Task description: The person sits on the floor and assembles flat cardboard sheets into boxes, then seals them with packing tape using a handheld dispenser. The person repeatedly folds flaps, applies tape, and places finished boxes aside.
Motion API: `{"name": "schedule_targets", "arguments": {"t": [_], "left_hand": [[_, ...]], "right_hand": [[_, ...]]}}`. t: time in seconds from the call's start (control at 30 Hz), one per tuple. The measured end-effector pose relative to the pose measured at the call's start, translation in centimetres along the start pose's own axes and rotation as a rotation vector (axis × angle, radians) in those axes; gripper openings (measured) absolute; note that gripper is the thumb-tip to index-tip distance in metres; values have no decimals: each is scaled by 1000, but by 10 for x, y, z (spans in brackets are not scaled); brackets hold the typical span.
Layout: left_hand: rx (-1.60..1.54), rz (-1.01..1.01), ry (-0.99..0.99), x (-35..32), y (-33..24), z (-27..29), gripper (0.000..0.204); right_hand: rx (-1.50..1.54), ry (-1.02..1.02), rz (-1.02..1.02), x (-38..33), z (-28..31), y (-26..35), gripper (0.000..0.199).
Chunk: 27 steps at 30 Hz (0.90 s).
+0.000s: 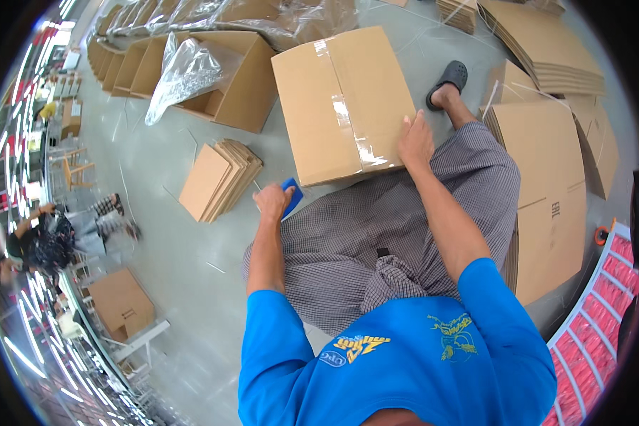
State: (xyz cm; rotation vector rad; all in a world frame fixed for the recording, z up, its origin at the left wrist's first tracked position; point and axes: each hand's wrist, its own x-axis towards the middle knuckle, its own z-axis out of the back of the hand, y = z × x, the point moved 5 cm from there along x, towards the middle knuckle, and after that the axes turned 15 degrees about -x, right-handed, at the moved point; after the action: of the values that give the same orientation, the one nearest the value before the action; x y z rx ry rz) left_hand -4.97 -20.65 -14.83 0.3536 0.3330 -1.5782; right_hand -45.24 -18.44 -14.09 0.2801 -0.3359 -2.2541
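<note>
Toward the far left, a row of open brown cardboard cartons [124,65] is standing on the glossy grey floor [199,305], probably packed side by side to save room. At its right end, a larger open brown carton [252,89] is lying with its mouth toward the left, and a crumpled clear plastic sheet [192,71] is spilling out over its edge; anything deeper inside is staying hidden.

Nearer, a small loose stack of flat brown cardboard pieces [216,181] is lying within easy reach of the left hand [270,201]. That hand is curling its fingers firmly around a small blue object [292,197], mostly covered, so its kind is not showing.

Right of it, a big closed brown cardboard box [312,113] is sitting just beyond the person's legs, clear shiny tape [342,117] running along its top seam and hiding its contents. The right hand [416,142], fingers loosely bent and apparently grasping nothing, is resting on the box's right edge, seemingly to steady it.

Farther right, large flattened brown cartons [547,170] are lying piled, presumably for compact storage.
</note>
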Motion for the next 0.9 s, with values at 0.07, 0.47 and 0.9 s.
{"name": "schedule_targets", "arguments": {"t": [0.07, 0.47, 0.9], "left_hand": [[-70, 207, -128, -5, 16, 15, 61], [-518, -624, -627, 2, -144, 110, 30], [-471, -813, -391, -56, -172, 49, 38]], "right_hand": [[120, 11, 58, -5, 4, -7, 62], [415, -11, 974, -81, 42, 31, 31], [166, 31, 1259, -74, 24, 47, 38]]}}
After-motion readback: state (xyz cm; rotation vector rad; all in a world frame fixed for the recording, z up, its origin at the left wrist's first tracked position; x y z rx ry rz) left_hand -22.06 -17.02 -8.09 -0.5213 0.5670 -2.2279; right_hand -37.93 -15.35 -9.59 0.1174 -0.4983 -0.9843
